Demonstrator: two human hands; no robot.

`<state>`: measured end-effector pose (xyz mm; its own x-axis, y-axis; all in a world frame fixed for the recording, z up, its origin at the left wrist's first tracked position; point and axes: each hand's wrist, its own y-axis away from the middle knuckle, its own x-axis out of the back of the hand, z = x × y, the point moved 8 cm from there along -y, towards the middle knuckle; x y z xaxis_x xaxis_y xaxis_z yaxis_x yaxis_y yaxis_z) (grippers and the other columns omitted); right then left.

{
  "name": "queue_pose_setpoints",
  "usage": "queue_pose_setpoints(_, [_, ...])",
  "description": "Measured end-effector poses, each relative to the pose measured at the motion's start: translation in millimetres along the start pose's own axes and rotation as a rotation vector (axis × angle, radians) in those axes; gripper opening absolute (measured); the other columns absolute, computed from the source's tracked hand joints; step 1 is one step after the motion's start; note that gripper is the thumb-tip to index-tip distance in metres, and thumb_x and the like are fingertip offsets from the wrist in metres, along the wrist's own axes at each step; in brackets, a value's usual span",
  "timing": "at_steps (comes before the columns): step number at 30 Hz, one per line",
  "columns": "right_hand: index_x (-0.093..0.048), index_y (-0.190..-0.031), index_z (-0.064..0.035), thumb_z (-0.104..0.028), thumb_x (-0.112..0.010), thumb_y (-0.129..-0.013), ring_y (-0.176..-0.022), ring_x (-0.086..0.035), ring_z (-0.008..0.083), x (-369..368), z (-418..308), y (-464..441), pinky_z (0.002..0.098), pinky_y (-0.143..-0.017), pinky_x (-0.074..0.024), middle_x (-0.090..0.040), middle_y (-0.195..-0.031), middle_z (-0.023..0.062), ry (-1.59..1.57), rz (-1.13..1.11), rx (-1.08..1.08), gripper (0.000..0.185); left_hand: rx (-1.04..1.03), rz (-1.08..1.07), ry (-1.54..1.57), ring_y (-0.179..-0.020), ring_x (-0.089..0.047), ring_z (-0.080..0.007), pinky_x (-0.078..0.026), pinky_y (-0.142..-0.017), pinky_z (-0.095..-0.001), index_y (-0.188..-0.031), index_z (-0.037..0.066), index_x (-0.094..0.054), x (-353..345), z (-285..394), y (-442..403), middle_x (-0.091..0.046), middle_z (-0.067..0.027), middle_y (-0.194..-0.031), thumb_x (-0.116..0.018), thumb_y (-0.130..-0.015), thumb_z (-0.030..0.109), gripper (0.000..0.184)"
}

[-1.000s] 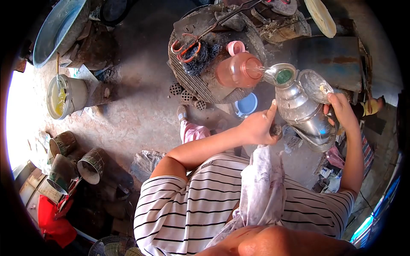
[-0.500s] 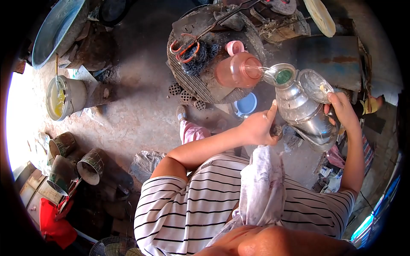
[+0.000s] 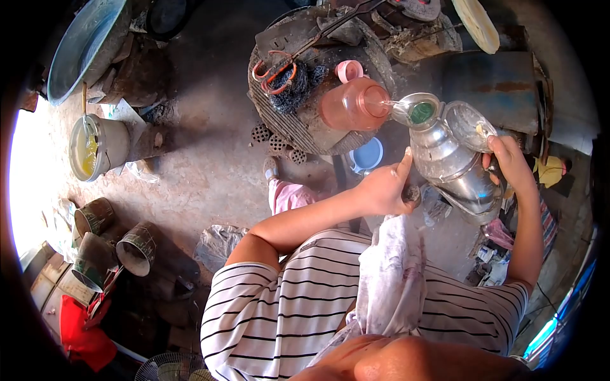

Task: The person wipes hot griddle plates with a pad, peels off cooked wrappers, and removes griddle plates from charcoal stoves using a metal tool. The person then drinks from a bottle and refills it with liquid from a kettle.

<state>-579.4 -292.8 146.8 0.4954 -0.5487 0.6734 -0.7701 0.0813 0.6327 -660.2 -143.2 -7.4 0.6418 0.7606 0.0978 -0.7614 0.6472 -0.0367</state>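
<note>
My right hand is closed at the side of a shiny metal thermos flask, gripping it by what looks like its handle. The flask is tilted, and water runs from its spout into the open mouth of a translucent pink plastic jug. In my left hand is a brownish cork stopper; the index finger points up close to the flask's side, and I cannot tell whether it touches. The jug stands on a round, worn table, with a small pink cup-shaped lid behind it.
Also on the table are dark steel wool, orange-handled tongs. Below lie a blue plastic dipper and perforated coal briquettes. A white bucket stands left, several dirty pots at lower left, a large basin at upper left.
Almost nothing differs. Water still runs from the flask into the jug, and both hands keep their places; the view has shifted very slightly.
</note>
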Motion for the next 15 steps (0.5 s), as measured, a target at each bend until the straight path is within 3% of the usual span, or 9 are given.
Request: queue_pose_setpoints(15, [-0.052,-0.069,0.0022,-0.036,-0.042,-0.093,-0.04,-0.044,0.0114,-2.3,5.7,-1.6,0.026,-0.039,-0.0346,-0.052,-0.061,0.0058,-0.039,0.016,0.041,0.046,0.002,0.039,-0.026,-0.079,-0.062,-0.0341,-0.051,-0.071,-0.0367,-0.133,-0.017,-0.023,2.6,-1.0,3.1,-0.06,-0.0192,-0.091,-0.07,-0.065,0.023,0.092])
